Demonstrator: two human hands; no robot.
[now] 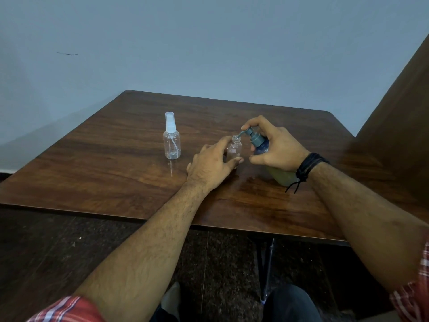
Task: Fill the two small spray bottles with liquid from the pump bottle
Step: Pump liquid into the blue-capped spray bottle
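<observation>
L hand (212, 162) is gripping the uncapped small spray bottle (234, 149), fingers & thumb curled round it, bottle standing upright near mid-table (104, 163), a bit twd the right edge. R hand (276, 147) is wrapping round the pump bottle (261, 146), tilting it, forefinger sitting on the pump head (251, 133); nozzle tip is hanging right over the open neck. Yellowish liquid is showing in the pump bottle's base. 2nd spray bottle (172, 139), cap on, is standing upright just left, nearer the far edge.
</observation>
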